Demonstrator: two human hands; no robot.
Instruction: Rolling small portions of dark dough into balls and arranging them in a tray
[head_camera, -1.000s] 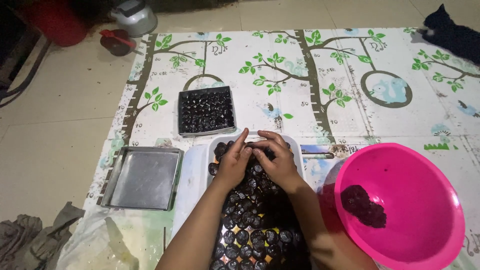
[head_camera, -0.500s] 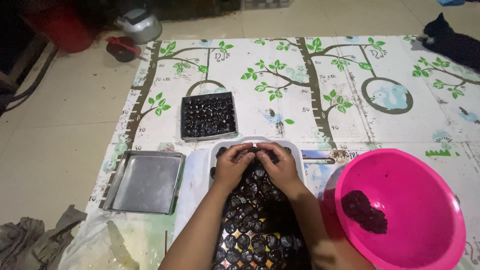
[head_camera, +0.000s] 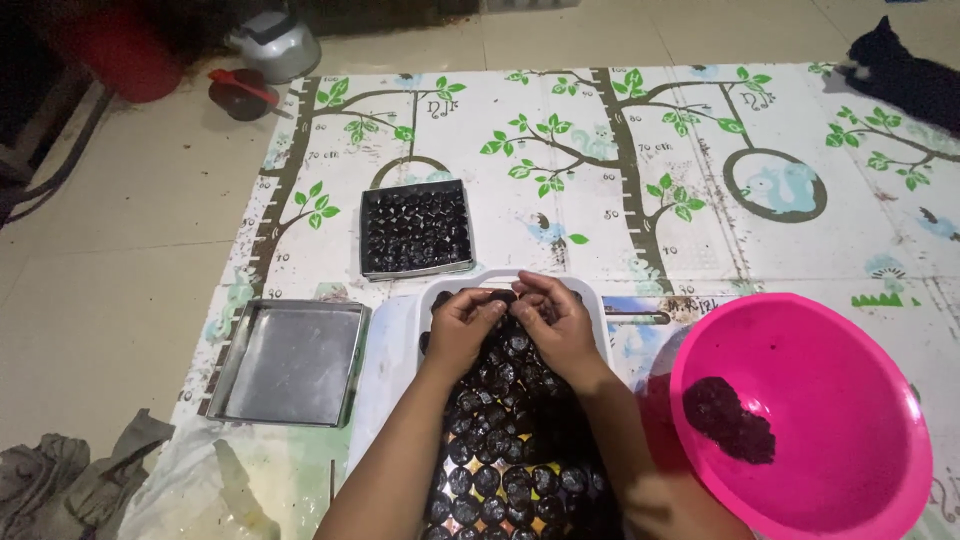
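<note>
White tray (head_camera: 596, 300) sits on the floor mat (head_camera: 600, 200) directly in front of the person, packed with rows of small dark round pieces (head_camera: 500, 460) in shiny cups. Both hands work at its far end: left hand (head_camera: 462, 330) and right hand (head_camera: 550, 322) curled, fingertips meeting, pinching one dark piece between them; can't tell which hand bears it. Pink bowl (head_camera: 800, 410) just right of the tray, dark lump (head_camera: 728, 420) inside. Empty square metal tin (head_camera: 285, 360) to the left. Farther out, second square tin (head_camera: 416, 228) full of dark pieces. Mat is white with green-leaf tree prints. Metal kettle (head_camera: 272, 42) on bare floor beyond.
</note>
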